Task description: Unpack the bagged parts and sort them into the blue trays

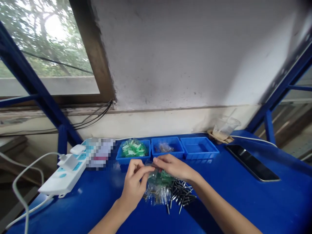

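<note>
My left hand [135,181] and my right hand [172,166] meet over the blue table, fingertips pinched close together. Between them is the top of a small clear plastic bag [153,175], partly hidden by the fingers. Green pieces in clear plastic [163,178] show just under my right hand. Below lie more clear plastic bags [157,195] with small contents I cannot make out. To their right is a loose heap of dark, thin metal rods [182,194] with shiny ends, near my right wrist.
Behind my hands stand three blue bins: the left bin [133,159] holds green-and-white bagged pieces, the middle bin [179,154] small clear bags, the right bin [201,155] nothing visible. A power strip [57,182] lies left, a phone [251,162] and plastic cup [225,127] right.
</note>
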The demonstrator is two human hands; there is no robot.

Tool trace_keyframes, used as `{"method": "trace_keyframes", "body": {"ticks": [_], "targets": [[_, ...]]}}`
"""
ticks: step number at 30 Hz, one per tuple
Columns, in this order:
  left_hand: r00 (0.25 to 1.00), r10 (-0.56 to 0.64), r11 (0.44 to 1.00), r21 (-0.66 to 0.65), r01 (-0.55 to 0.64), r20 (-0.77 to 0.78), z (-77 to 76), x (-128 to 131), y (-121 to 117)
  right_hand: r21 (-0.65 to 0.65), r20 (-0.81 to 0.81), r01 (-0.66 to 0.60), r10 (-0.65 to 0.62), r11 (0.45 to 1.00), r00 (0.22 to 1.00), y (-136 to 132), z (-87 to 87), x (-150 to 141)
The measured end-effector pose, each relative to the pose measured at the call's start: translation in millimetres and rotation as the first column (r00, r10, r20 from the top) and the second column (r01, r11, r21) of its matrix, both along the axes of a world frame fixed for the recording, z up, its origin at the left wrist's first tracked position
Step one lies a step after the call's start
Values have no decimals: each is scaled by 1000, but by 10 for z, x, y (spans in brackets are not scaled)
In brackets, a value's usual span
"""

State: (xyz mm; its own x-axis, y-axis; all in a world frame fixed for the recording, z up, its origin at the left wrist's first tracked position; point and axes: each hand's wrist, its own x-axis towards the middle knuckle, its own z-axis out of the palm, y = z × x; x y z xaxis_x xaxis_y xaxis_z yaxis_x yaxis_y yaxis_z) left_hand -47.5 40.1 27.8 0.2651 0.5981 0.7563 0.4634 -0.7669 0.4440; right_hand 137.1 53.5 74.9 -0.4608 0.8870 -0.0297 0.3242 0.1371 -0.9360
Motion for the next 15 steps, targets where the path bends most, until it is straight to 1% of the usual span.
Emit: {"method": "trace_keyframes", "body": {"ticks": [2, 3, 4, 5, 6, 7, 8, 9, 10, 11, 12, 13, 14, 15], "targets": [[999, -42, 999, -5, 42, -7, -9, 9, -24, -96, -174, 40, -56, 995, 983, -55, -123, -92], [998, -61, 998, -28, 61, -20, -15, 16, -36, -118, -237, 78, -104, 990, 966, -87, -186, -123], [997, -71, 996, -60, 69, -40, -22, 24, -45, -108, -270, 132, -157, 985, 950, -117, -242, -143], [995, -71, 993, -98, 64, -65, -28, 32, -52, -58, -268, 200, -208, 978, 941, -142, -284, -151], [994, -60, 989, -140, 46, -96, -31, 38, -56, 34, -239, 270, -254, 962, 937, -161, -310, -147], [991, -39, 984, -180, 15, -127, -33, 43, -57, 162, -202, 335, -301, 928, 932, -175, -319, -130], [988, -14, 976, -216, -20, -155, -31, 46, -55, 310, -173, 387, -349, 868, 921, -184, -312, -100], [984, 5, 967, -248, -50, -181, -27, 47, -52, 455, -163, 425, -396, 783, 904, -190, -294, -57], [979, 10, 958, -278, -68, -205, -20, 48, -48, 581, -175, 453, -440, 676, 881, -191, -267, -3], [973, -1, 949, -306, -72, -231, -12, 49, -45, 678, -210, 483, -484, 554, 849, -185, -237, 60], [966, -21, 941, -332, -68, -257, -4, 51, -42, 745, -263, 519, -530, 419, 806, -171, -208, 126], [958, -48, 933, -356, -59, -283, 3, 55, -42, 781, -328, 559, -579, 278, 746, -147, -183, 191], [949, -74, 926, -375, -50, -307, 9, 62, -43, 795, -387, 588, -623, 149, 680, -114, -163, 248], [941, -91, 920, -389, -46, -327, 12, 70, -47, 800, -415, 597, -660, 64, 626, -74, -146, 293]]}}
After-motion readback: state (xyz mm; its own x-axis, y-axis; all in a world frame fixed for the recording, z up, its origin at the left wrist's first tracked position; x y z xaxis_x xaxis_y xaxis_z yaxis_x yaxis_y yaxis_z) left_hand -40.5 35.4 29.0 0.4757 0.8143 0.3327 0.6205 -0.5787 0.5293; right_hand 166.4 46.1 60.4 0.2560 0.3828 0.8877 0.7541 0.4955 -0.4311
